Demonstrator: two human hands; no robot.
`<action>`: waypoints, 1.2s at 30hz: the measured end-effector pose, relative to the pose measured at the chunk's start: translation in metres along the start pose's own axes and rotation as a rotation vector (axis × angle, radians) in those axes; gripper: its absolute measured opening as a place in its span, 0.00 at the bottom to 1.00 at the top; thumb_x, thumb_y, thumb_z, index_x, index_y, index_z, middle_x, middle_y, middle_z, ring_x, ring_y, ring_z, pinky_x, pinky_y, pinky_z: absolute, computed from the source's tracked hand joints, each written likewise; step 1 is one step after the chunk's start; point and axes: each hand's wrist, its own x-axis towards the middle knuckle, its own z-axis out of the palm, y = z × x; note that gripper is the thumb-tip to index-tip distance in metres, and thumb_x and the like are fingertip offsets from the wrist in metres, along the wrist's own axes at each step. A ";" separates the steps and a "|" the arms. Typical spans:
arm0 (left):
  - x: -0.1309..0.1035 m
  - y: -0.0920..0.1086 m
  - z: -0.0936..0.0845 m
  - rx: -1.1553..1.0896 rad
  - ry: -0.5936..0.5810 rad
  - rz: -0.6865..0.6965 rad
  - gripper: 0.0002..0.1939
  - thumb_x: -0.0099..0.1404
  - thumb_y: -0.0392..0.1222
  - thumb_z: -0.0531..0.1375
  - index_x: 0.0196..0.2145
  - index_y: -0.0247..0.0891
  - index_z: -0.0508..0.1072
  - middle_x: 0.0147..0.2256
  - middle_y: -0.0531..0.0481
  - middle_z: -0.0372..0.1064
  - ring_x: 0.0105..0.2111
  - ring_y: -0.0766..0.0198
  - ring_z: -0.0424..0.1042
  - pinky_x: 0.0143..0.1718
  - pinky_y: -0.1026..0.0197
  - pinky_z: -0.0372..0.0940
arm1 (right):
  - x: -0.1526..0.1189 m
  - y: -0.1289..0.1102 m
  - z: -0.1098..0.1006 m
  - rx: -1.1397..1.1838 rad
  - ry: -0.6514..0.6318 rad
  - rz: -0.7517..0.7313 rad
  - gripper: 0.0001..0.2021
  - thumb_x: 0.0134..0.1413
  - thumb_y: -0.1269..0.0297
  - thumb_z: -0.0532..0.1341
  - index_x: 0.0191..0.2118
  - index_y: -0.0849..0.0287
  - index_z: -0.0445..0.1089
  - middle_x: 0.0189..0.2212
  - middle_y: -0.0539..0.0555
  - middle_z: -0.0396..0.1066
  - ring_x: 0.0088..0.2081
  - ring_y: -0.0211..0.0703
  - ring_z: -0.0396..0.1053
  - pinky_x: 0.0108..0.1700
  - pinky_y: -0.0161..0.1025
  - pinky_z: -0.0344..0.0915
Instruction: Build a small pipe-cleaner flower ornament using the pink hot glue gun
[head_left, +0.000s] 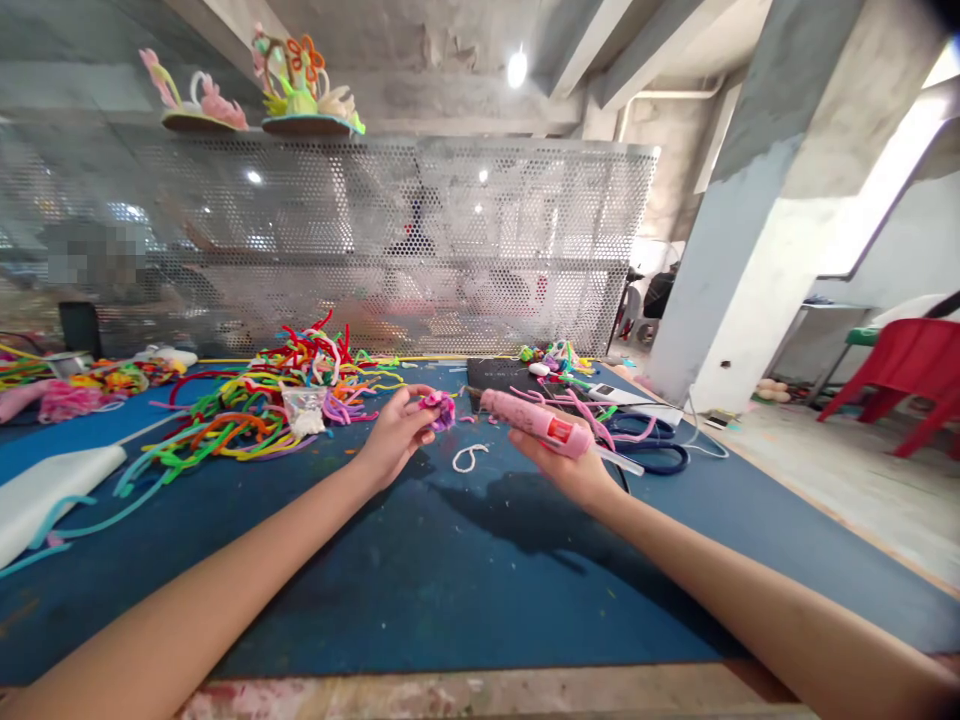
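Between the fingertips of my left hand (397, 437) is a small pink and purple fuzzy piece (439, 411), raised over the blue mat (420, 590). My right hand (566, 468) grips a pink glue gun (536, 422), its nozzle pointing left toward the fuzzy piece without touching it. A clear glue stick (619, 460) sticks out of the gun's rear. On the mat between both hands lies a curled white pipe cleaner (470, 458).
Colorful pipe cleaners (225, 410) are heaped at the left, with a small bag of white bits (305, 411) among them. Scissors with dark blue handles (660, 447) lie at the right. A perforated metal screen (375, 240) stands behind the table.
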 end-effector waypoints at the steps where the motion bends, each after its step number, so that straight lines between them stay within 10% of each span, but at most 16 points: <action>1: 0.001 0.000 -0.001 -0.005 0.011 -0.010 0.14 0.47 0.34 0.66 0.33 0.37 0.69 0.28 0.54 0.69 0.23 0.74 0.64 0.20 0.73 0.56 | 0.001 0.002 -0.001 0.020 -0.004 -0.018 0.18 0.43 0.52 0.64 0.40 0.55 0.75 0.33 0.54 0.75 0.37 0.48 0.72 0.36 0.41 0.69; 12: -0.004 0.007 0.003 -0.039 0.029 -0.080 0.11 0.51 0.34 0.61 0.35 0.38 0.68 0.30 0.52 0.69 0.28 0.63 0.73 0.22 0.65 0.66 | 0.007 0.015 -0.007 0.106 0.137 0.133 0.20 0.40 0.45 0.63 0.26 0.60 0.67 0.16 0.46 0.58 0.19 0.33 0.55 0.20 0.32 0.53; 21: -0.002 0.000 0.001 0.505 0.129 0.247 0.17 0.41 0.32 0.68 0.31 0.36 0.69 0.29 0.51 0.71 0.26 0.67 0.69 0.26 0.67 0.62 | 0.006 0.011 -0.007 0.044 0.132 0.116 0.17 0.45 0.48 0.62 0.24 0.59 0.68 0.16 0.47 0.58 0.19 0.33 0.56 0.20 0.32 0.53; 28: -0.008 0.004 0.001 0.818 0.022 0.407 0.05 0.52 0.34 0.63 0.30 0.39 0.78 0.29 0.49 0.74 0.29 0.62 0.70 0.30 0.64 0.61 | 0.005 0.012 -0.008 0.081 0.118 0.146 0.18 0.41 0.47 0.63 0.25 0.60 0.68 0.16 0.47 0.58 0.19 0.33 0.56 0.20 0.32 0.54; 36: -0.004 0.000 0.000 0.602 0.077 0.342 0.20 0.50 0.33 0.64 0.43 0.39 0.72 0.32 0.49 0.74 0.29 0.63 0.71 0.33 0.64 0.63 | 0.005 0.014 -0.009 0.065 0.114 0.154 0.18 0.42 0.47 0.63 0.25 0.60 0.68 0.16 0.47 0.58 0.19 0.34 0.56 0.19 0.32 0.54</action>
